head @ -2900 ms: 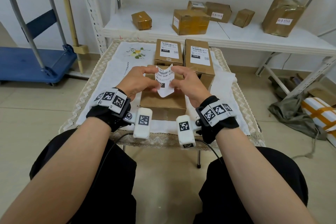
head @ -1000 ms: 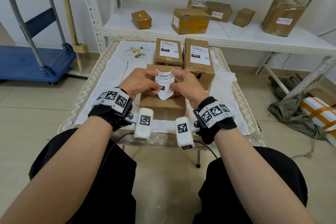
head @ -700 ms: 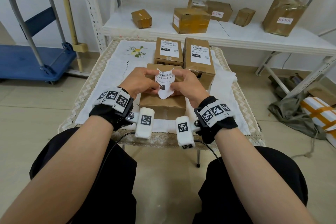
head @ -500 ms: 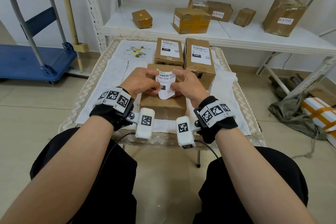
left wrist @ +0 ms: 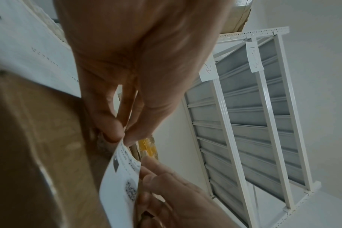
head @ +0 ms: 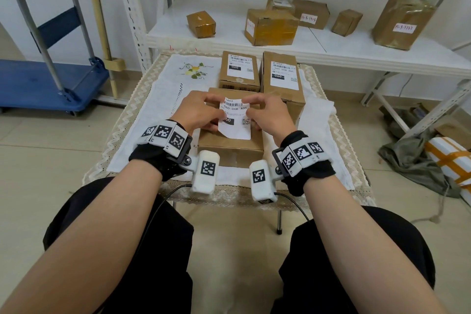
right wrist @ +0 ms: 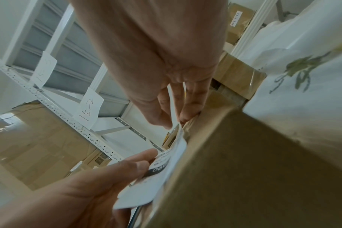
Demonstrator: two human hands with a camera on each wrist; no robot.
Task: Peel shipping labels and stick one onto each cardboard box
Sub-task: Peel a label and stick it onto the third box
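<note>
A white shipping label [head: 235,120] with a barcode hangs flat just above the top of the nearest brown cardboard box [head: 230,146] on the small table. My left hand [head: 204,109] pinches its upper left corner and my right hand [head: 257,109] pinches its upper right corner. In the left wrist view, thumb and finger of the left hand [left wrist: 121,137] nip the label [left wrist: 120,177] edge over the box [left wrist: 39,154]. The right wrist view shows the right hand [right wrist: 174,123] holding the label [right wrist: 160,168] close to the box [right wrist: 244,169]. I cannot tell if paper touches cardboard.
Two labelled boxes [head: 239,71] [head: 283,75] stand just behind the near one on the white cloth [head: 163,99]. A white shelf [head: 331,46] beyond holds several more parcels. A blue trolley [head: 46,84] is at left, and bags lie on the floor [head: 420,155] at right.
Both hands have lowered the label from a curled, raised position to lie nearly flat over the near box's top. The boxes have not moved.
</note>
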